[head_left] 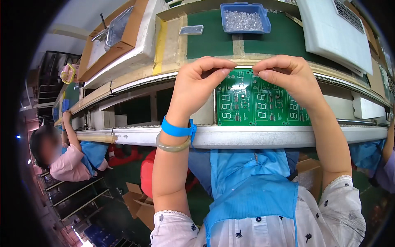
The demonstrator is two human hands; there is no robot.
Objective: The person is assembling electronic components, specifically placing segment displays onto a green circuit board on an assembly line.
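A green circuit board (249,108) with rows of white seven-segment digit displays lies in front of me between the rails of the line. My left hand (201,81) hovers over the board's far left corner, thumb and forefinger curled into a pinch. Opposite it, my right hand (291,77) is pinched the same way above the board's far edge. The two sets of fingertips face each other a short way apart. Whatever they hold, if anything, is too small to make out. A blue wristband (177,128) and a pale bangle (173,145) circle my left wrist.
Beyond the rail stand a blue bin (246,29) of small clear parts and a flat clear-lidded case (191,30). A cardboard box (127,41) sits at far left, white foam sheets (335,39) at far right. Another person (68,158) works at the left; someone else's arm shows at the right edge.
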